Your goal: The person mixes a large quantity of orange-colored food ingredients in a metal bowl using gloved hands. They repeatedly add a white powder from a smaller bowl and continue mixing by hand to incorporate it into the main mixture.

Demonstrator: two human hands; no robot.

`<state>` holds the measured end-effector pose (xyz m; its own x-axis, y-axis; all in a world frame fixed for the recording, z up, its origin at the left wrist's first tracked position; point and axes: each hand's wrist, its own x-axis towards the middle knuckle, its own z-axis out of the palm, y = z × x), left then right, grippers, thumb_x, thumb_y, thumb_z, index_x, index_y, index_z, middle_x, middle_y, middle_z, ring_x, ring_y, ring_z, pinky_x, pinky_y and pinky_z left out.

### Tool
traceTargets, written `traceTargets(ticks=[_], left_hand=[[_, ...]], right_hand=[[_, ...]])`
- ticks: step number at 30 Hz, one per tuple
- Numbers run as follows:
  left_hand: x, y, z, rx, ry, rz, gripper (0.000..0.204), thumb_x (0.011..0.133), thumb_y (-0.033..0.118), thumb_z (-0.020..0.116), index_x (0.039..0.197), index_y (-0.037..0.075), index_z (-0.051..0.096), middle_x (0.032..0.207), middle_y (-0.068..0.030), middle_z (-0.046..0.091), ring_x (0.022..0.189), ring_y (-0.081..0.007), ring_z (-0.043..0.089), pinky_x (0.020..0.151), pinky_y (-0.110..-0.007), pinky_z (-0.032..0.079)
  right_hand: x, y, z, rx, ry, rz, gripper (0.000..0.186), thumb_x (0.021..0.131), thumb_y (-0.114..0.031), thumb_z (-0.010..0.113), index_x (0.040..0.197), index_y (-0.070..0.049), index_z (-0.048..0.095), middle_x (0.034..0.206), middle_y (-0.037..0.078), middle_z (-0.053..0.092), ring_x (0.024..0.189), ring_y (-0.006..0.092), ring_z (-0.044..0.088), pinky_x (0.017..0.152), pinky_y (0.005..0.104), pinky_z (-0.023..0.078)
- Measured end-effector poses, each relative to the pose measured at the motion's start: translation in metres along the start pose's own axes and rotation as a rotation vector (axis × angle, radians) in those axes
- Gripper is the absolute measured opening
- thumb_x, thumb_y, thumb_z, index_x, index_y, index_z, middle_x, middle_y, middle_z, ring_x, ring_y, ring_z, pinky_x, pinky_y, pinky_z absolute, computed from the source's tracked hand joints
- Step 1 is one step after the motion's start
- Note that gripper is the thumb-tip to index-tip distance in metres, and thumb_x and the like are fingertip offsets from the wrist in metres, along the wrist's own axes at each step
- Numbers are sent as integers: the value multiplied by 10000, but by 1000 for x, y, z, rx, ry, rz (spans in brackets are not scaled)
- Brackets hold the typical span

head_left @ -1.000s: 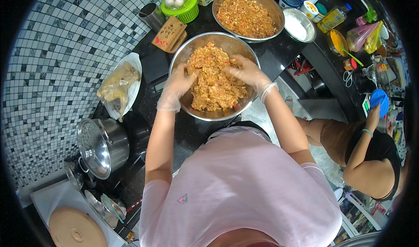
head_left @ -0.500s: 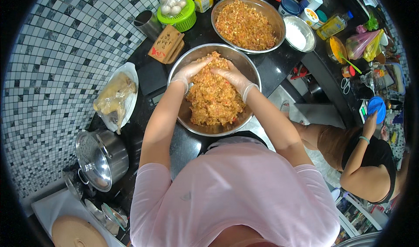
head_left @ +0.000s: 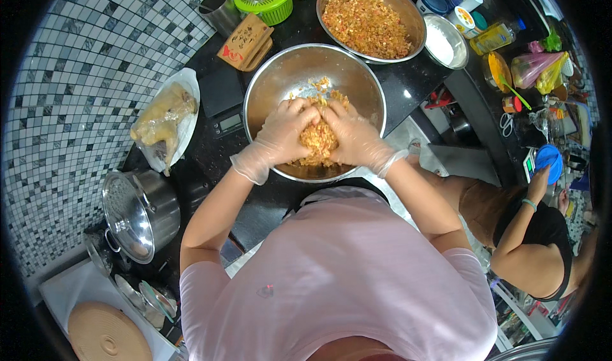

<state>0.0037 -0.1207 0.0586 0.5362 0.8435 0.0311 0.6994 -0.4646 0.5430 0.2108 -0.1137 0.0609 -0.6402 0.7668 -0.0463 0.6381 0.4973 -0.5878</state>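
Note:
A large steel bowl [head_left: 315, 64] on the dark counter holds a chunky orange-brown mixture [head_left: 319, 144], gathered into a mound in its lower middle. Both hands wear clear plastic gloves. My left hand [head_left: 282, 131] cups the mound from the left, fingers curled over it. My right hand [head_left: 349, 133] grips it from the right, fingertips in the mixture near those of the left. Just left of the bowl sits a black scale [head_left: 220, 96], its small display toward me.
Behind are another filled bowl [head_left: 373, 23], a white-powder bowl [head_left: 446, 41], wooden block [head_left: 244, 42] and green basket [head_left: 262, 7]. Left are a plated bird [head_left: 164, 121] and steel pot [head_left: 142, 215]. At right, a co-worker [head_left: 529, 237] holds a blue item [head_left: 549, 163].
My hands have moved from high around the mound down toward the near side of the bowl, closing over the mixture. More of the bowl's far inner steel now shows.

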Motion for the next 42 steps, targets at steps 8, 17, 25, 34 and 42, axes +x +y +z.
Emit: traceTargets(ticks=[8, 17, 25, 34, 42], left_hand=[[15, -24, 47, 107, -26, -171, 457, 573, 116, 727, 985, 122, 530, 1083, -107, 513, 1008, -360, 505, 823, -469, 433], [39, -60, 44, 108, 38, -222, 481, 659, 200, 731, 1095, 128, 539, 1206, -98, 521, 1136, -363, 495, 907, -501, 432], [-8, -19, -4, -301, -75, -616, 250, 817, 211, 614, 1009, 53, 593, 1010, -159, 643, 916, -309, 626, 791, -400, 473], [20, -70, 55, -350, -84, -659, 284, 807, 194, 542, 992, -17, 589, 909, -248, 633, 893, -347, 637, 781, -408, 475], [-13, -55, 22, -622, 157, -653, 273, 891, 204, 575, 1101, 29, 578, 1048, -201, 612, 981, -292, 599, 879, -374, 464]], right_hand=[[20, 17, 48, -302, -101, 178, 814, 639, -169, 762, 1343, -43, 374, 1342, 184, 427, 1201, 403, 442, 978, 512, 394], [68, 61, 21, -167, -225, 114, 944, 622, -229, 783, 1442, -165, 320, 1433, 174, 376, 1255, 403, 435, 1033, 484, 365], [60, 32, -14, 214, -212, 276, 392, 685, -260, 697, 1029, -78, 651, 1075, 169, 644, 1001, 339, 617, 884, 415, 478], [94, 22, 64, -38, -80, 167, 259, 705, -121, 636, 948, -64, 569, 946, 202, 623, 868, 389, 613, 768, 478, 485], [94, 93, 35, 715, -83, -22, 235, 826, -196, 660, 1002, -52, 600, 981, 55, 618, 897, 157, 574, 824, 295, 475]])
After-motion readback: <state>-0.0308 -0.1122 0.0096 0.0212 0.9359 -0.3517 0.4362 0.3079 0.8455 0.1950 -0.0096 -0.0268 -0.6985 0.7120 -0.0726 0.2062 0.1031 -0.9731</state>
